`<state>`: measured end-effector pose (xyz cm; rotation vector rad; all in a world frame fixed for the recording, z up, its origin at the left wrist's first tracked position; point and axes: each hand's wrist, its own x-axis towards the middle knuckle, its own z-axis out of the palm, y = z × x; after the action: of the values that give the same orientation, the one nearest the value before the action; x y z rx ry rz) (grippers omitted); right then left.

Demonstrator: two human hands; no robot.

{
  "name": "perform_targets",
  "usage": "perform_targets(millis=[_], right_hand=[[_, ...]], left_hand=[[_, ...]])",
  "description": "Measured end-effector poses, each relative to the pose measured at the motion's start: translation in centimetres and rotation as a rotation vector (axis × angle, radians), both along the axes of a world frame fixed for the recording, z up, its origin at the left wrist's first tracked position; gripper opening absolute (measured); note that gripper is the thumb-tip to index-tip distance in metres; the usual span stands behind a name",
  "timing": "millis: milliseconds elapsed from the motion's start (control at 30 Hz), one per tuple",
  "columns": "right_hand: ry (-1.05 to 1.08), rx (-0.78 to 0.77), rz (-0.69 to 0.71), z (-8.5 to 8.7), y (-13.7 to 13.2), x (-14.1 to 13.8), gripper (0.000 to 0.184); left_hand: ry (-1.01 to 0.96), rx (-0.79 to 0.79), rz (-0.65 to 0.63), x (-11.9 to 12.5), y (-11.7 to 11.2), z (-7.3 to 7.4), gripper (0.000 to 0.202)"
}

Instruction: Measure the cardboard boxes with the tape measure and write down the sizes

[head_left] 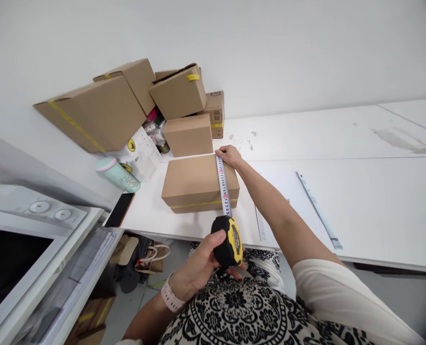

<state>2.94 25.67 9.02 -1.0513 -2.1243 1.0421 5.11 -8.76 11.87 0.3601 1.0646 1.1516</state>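
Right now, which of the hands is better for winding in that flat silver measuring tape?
Probably the left hand: it grips the black-and-yellow case. The right hand pinches the tape near the far edge of the brown cardboard box.

We reach forward and inward with our right arm [270, 206], the right hand [230, 156] pinched at its far end, fingers curled in, while our left hand [200, 263] grips close to our body, thumb [217, 236] laid forward, the left forearm [146, 314] angling up from the lower left.
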Motion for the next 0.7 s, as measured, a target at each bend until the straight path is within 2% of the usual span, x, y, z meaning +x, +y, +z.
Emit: perform_targets(millis=[133,267,367,433,533,600,700], right_hand=[[0.049,-0.007,-0.032,-0.2,-0.1,0.1,0.035],[0.371,-0.093,-0.207,-0.8,-0.5,2.1,0.047],[0.589,-0.248,-0.322,-1.8,-1.9,5.4,0.055],[0.596,-0.304,-0.336,-3.0,-3.4,8.0,0.048],[0.527,-0.393,-0.333,-5.6,-6.3,11.3,0.036],[0.471,-0.465,-0.3,-7.5,-8.2,12.4,0.034],[0.407,-0.515,-0.194,-9.3,-10.9,12.7,0.039]], left_hand=[[0.011,0.027,-0.013,-0.5,0.0,-0.3,0.064],[0.054,0.12,0.002,-2.3,-1.9,-0.8,0.064],[0.28,0.261,0.201,-4.6,-4.3,-1.5,0.081],[0.482,0.296,0.399,-6.6,-5.4,-2.2,0.093],[0.621,0.294,0.663,-9.6,-5.7,-3.9,0.091],[0.582,0.29,0.74,-11.5,-5.1,-5.2,0.086],[0.495,0.267,0.702,-13.5,-3.9,-6.8,0.083]])
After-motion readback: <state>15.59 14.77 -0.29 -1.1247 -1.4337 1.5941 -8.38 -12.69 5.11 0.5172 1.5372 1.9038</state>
